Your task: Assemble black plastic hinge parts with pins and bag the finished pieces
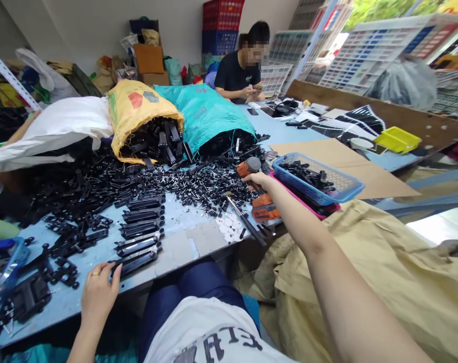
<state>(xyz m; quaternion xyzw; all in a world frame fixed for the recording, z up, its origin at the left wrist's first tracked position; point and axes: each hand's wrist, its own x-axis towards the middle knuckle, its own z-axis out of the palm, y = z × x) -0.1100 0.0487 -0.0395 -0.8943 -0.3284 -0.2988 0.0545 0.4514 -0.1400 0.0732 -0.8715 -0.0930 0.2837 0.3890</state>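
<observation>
My right hand (260,180) is stretched out over the table and closed round the grip of an orange cordless drill (258,194), whose long bit (246,222) points down toward the table's near edge. My left hand (99,291) lies at the near edge, fingertips on the closest black plastic bar (136,262) of a stacked row of such bars (140,227); its fingers are spread flat. A heap of small black parts and screws (198,184) covers the middle of the blue table (183,239).
A blue basket of black parts (320,179) sits right of the drill on cardboard (350,161). Yellow (138,111), teal (210,118) and white (51,128) sacks spill black parts behind. Another person (242,68) sits at the far end. A yellow tray (397,139) stands far right.
</observation>
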